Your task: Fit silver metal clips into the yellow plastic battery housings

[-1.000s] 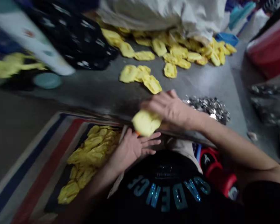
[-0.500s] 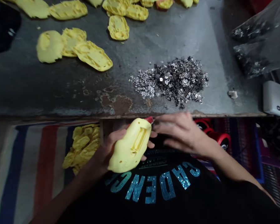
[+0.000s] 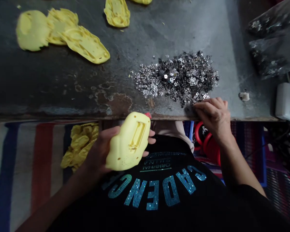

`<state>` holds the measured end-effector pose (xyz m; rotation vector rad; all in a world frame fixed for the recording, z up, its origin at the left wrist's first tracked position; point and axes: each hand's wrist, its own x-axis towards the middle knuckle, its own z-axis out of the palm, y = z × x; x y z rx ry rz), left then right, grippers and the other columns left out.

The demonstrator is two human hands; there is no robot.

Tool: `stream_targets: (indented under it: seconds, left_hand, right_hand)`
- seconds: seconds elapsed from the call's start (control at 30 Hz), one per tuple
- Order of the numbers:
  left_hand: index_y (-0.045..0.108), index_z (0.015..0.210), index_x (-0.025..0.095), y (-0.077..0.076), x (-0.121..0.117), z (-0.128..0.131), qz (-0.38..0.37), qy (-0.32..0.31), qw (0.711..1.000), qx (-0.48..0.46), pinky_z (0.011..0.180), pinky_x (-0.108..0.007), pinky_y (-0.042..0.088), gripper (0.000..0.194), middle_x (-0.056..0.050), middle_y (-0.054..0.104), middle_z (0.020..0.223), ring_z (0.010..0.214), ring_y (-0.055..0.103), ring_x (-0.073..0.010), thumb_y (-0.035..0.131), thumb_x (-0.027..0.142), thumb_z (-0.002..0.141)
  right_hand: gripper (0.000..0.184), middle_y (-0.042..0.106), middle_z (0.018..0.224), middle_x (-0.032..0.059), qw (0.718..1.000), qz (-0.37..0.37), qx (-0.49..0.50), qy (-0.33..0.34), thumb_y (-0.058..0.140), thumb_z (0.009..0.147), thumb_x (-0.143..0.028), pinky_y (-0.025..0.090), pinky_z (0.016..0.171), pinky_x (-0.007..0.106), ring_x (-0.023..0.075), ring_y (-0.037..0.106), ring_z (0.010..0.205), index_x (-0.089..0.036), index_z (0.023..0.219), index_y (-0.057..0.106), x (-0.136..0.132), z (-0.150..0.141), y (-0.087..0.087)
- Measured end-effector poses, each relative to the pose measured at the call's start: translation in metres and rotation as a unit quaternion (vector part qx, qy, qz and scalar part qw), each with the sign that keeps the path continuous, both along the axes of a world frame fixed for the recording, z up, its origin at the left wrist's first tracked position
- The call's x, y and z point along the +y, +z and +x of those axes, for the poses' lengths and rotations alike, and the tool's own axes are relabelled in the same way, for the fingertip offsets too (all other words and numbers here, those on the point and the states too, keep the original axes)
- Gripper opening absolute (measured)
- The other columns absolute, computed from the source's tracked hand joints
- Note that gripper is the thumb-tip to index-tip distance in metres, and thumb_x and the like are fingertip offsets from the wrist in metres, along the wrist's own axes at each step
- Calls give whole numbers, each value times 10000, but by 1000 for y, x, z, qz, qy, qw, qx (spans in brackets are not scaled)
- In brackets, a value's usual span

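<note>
My left hand [image 3: 103,145] is wrapped round a yellow plastic toy housing [image 3: 128,141] over my lap. Its outer face is turned up, showing an uncovered battery compartment and small screw holes. A bit of red [image 3: 148,115] sticks out at its far end. My right hand [image 3: 215,114] rests at the table's front edge with its fingertips pinched together. They are at the near right side of a heap of small shiny metal pieces [image 3: 183,79]. Whatever lies between those fingertips is too small to make out.
On the grey metal table [image 3: 145,42] lie several yellow shell halves [image 3: 84,43]. Clear bags of metal pieces [image 3: 268,48] and a white box [image 3: 287,101] stand at the right. More yellow shells [image 3: 81,145] sit below the edge at left, red round parts [image 3: 211,146] below at right.
My right hand has moved from beside the yellow housing to the right, up onto the table edge by the metal pieces. The housing in my left hand has shifted slightly left.
</note>
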<state>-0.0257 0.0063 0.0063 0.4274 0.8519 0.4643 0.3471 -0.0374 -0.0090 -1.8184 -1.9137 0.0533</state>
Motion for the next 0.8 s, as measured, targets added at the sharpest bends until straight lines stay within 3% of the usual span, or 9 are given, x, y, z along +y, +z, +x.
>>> stream_targets:
  seconds: [0.23,0.37,0.6,0.8]
  left_hand:
    - [853,1418,225,6,4,20,15,5,999,-47,806,-411,776,700,-120,923,1342,1095,925,-374,873,721,925]
    - [750,1593,197,0,0,20,-9,21,999,-49,808,-408,776,812,-155,890,1435,1162,912,-394,774,738,988]
    - [575,1759,207,-1,-2,21,-23,7,999,-34,792,-408,777,1048,-169,867,1490,1228,896,-424,880,722,898]
    - [438,1858,193,-3,-2,21,-9,-22,997,-72,869,-411,770,1036,-190,834,1547,1286,879,-420,750,743,1037]
  right_hand:
    - [166,846,1031,40,996,-2,68,-51,705,1131,-380,506,949,487,297,763,1011,-319,1202,843,-19,9,7]
    - [166,829,1023,49,998,-15,23,-52,748,1103,-442,478,933,486,313,738,1024,-306,1136,838,-15,4,4]
    - [205,778,971,53,995,-1,-82,-59,656,1153,-361,440,983,541,318,650,1013,-321,999,786,-14,-7,4]
    - [128,832,991,22,998,2,-18,-53,729,1146,-399,480,948,502,284,719,964,-350,1192,838,-37,-4,13]
